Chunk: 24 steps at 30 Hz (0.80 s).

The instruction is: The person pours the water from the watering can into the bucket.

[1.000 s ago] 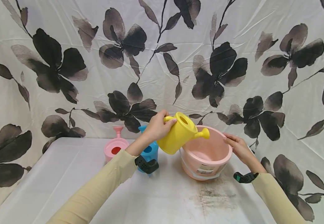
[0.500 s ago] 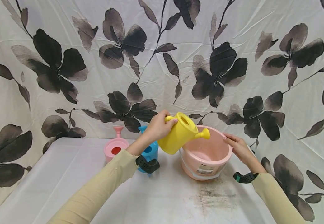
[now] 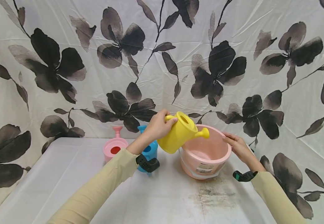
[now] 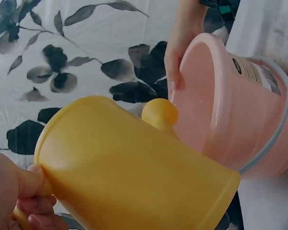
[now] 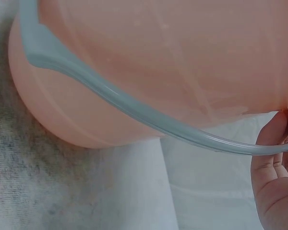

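My left hand (image 3: 159, 127) grips the handle of a yellow watering can (image 3: 176, 133), thumb over the top of the handle. The can is raised and tilted to the right, its round spout head over the mouth of a pink bucket (image 3: 205, 168). No water shows at the spout. In the left wrist view, the can (image 4: 134, 167) fills the foreground before the bucket (image 4: 223, 91). My right hand (image 3: 240, 147) holds the bucket's right rim. The right wrist view shows that hand (image 5: 278, 187) beside the bucket's grey handle (image 5: 134, 108).
A pink watering can (image 3: 110, 146) and a blue watering can (image 3: 152, 152) stand left of the bucket, the blue one partly behind my left wrist. A dark smudge (image 3: 215, 194) marks the white tabletop (image 3: 150, 202) in front of the bucket. Floral cloth (image 3: 162, 84) hangs behind.
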### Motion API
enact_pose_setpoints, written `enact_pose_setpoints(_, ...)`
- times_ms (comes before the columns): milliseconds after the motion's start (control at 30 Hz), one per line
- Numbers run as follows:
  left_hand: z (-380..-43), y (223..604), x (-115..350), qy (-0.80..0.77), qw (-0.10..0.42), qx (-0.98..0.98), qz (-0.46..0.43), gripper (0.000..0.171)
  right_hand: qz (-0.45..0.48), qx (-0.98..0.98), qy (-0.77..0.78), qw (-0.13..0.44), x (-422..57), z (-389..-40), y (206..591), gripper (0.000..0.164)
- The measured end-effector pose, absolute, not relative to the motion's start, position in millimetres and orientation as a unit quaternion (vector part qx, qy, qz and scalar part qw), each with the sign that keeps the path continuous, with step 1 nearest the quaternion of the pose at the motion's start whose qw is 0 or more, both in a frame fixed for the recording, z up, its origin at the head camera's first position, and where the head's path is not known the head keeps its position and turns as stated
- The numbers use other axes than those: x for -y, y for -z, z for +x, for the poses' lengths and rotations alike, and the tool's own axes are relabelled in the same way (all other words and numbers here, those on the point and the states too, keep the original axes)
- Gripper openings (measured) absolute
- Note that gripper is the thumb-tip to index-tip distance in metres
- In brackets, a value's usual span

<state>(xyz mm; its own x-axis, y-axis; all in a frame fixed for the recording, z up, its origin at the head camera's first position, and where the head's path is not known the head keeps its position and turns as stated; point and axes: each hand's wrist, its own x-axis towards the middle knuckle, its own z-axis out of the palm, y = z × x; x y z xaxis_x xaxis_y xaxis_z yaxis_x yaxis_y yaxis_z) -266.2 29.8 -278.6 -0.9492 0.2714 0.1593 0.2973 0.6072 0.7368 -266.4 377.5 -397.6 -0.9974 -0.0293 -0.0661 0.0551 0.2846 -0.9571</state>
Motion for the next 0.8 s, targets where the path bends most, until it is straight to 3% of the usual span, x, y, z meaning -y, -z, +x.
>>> enact_pose_setpoints(800, -261.9, 273.6, -32.7, 0.408, 0.03, 0.896, -0.169, 0.024, -0.002, -0.795, 0.605, 0.031, -376.8, -264.9, 396.7, 0.063)
